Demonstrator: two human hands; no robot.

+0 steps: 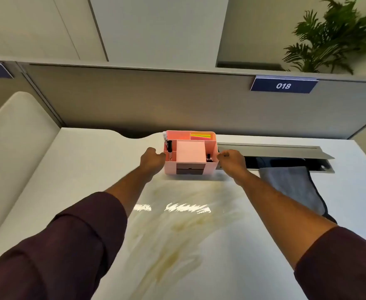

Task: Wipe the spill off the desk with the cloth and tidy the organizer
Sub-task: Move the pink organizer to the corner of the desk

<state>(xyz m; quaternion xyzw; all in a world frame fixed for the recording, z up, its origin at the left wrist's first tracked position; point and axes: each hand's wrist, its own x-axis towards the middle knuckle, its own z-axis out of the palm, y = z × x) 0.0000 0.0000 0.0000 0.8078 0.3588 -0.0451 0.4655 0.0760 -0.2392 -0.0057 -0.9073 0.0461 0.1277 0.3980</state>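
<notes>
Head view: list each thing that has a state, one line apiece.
left hand: grips the organizer's left wall
right hand: grips the organizer's right wall
pink organizer: upright at the desk's far edge, held on both sides
spill: smeared yellowish streaks, not wiped off
grey cloth: lies unheld, draped out of the cable tray
cable tray lid: open
</notes>
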